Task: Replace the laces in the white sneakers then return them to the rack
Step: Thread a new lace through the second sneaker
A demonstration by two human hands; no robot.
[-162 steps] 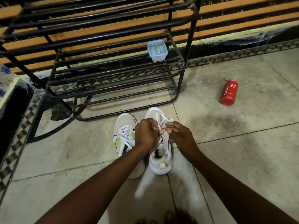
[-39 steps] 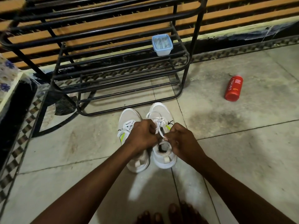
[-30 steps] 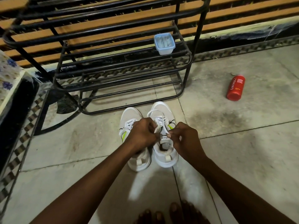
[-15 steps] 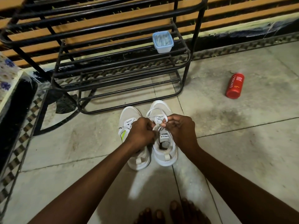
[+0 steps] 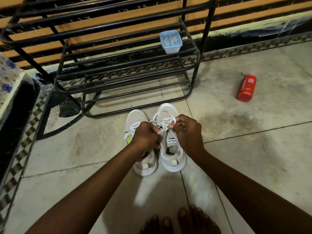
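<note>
Head view. The fingers (image 5: pixel 174 123) of the right hand (image 5: pixel 187 134) are curled and pinch a loop of the white lace (image 5: pixel 160 121). The fingers (image 5: pixel 152 130) of the left hand (image 5: pixel 146 136) are likewise curled and grip the other side of the same lace, knuckles up. The two hands face each other just above the throat of the right sneaker (image 5: pixel 173 163), and the lace arcs forward from them over its toe. The tongue of this sneaker stands up between the hands, with a printed label showing inside.

The left sneaker (image 5: pixel 145 166) stands touching or just beside the right one, toes pointing away from the person; it is already laced and bears a yellow-green mark on its side. The left wrist covers part of its opening. Both sneakers rest on the tiled floor (image 5: pixel 253 149), directly in front of the black metal rack (image 5: pixel 128 65) and not on it.

A small blue container (image 5: pixel 170 41) sits on a middle shelf of the rack, near its right end. A red bottle (image 5: pixel 246 87) lies on its side on the floor, well to the right. The person's bare toes (image 5: pixel 185 220) show at the bottom edge.
</note>
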